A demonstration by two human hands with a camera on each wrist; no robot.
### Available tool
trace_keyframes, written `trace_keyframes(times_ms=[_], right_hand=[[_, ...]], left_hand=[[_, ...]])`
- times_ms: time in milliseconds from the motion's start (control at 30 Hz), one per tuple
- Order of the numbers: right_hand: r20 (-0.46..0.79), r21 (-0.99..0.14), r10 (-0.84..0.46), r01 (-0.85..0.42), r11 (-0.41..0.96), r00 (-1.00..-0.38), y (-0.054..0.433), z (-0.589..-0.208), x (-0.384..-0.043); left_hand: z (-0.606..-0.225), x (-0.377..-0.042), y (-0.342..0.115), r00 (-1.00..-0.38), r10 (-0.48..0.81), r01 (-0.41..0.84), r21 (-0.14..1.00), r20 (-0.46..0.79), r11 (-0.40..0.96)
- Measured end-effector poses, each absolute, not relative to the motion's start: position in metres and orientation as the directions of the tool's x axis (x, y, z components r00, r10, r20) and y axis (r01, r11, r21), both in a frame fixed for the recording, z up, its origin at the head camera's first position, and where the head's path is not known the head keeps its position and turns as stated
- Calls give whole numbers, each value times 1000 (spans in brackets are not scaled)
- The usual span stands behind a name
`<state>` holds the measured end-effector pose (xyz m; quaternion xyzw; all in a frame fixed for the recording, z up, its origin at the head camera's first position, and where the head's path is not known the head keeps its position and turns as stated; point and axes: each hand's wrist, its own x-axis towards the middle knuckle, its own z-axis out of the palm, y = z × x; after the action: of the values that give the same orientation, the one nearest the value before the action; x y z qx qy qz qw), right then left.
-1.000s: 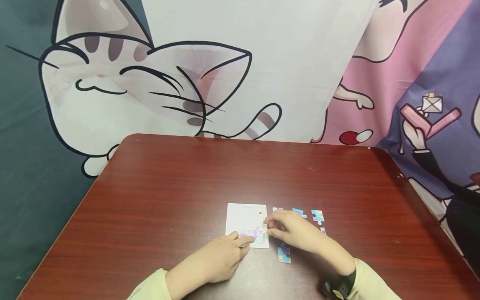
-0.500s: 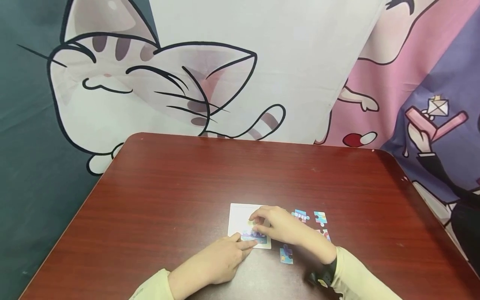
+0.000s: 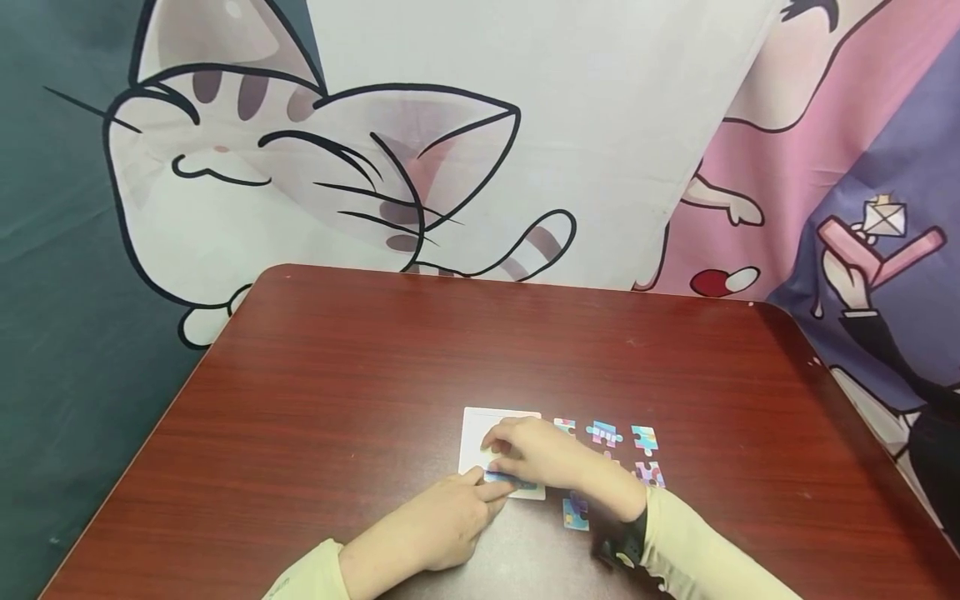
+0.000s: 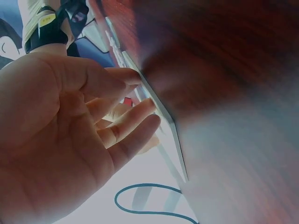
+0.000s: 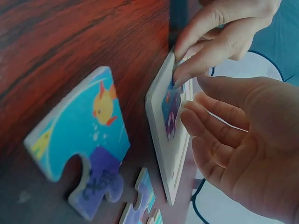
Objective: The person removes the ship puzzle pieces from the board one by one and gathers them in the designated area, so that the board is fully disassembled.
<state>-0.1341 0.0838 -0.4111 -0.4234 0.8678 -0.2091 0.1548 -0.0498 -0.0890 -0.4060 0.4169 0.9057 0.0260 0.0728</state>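
A white puzzle board (image 3: 474, 429) lies on the table in front of me. Along its near edge, in the right wrist view, sit colourful fitted puzzle pieces (image 5: 171, 109), blue and purple. My left hand (image 3: 456, 518) rests its extended fingers on the board's near side, fingertips on these pieces. Over the middle of the board, my right hand (image 3: 536, 454) has its thumb and fingers bent together around a small, pale yellowish puzzle piece, mostly hidden by the fingers. Close to the board's near right corner lies a blue and purple loose piece (image 5: 105, 119) with a yellow fish on it.
More loose puzzle pieces lie right of the board, among them a blue one (image 3: 604, 433), another blue one (image 3: 644, 439) and a pink-purple one (image 3: 649, 473). A cartoon-cat cloth (image 3: 420, 183) hangs behind the brown table (image 3: 360, 358).
My right hand has moved left from the board's right edge to over its middle, carrying the small piece. My left hand stays on the board. The head view has shifted slightly.
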Motion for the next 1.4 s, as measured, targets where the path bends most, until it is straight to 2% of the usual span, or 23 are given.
trace_keyframes(times_ms=[200, 467, 800, 1133, 1400], right_hand=[[-123, -506, -796, -652, 564, -593, 81, -409, -135], [-236, -556, -756, -553, 621, -611, 75, -410, -143], [-310, -589, -746, -497, 637, -589, 72, -408, -148], [-204, -613, -779, -543, 574, -593, 83, -416, -140], [-116, -612, -815, -605, 509, -568, 86, -416, -138]], left_hand=[[-407, -50, -88, -637, 762, 756, 98, -112, 647], [-409, -49, -91, -646, 758, 746, 132, -90, 652], [-410, -49, -91, -639, 765, 756, 115, -85, 644], [-408, -49, -89, -659, 744, 735, 117, -113, 668], [-406, -48, -92, -629, 767, 763, 89, -131, 641]])
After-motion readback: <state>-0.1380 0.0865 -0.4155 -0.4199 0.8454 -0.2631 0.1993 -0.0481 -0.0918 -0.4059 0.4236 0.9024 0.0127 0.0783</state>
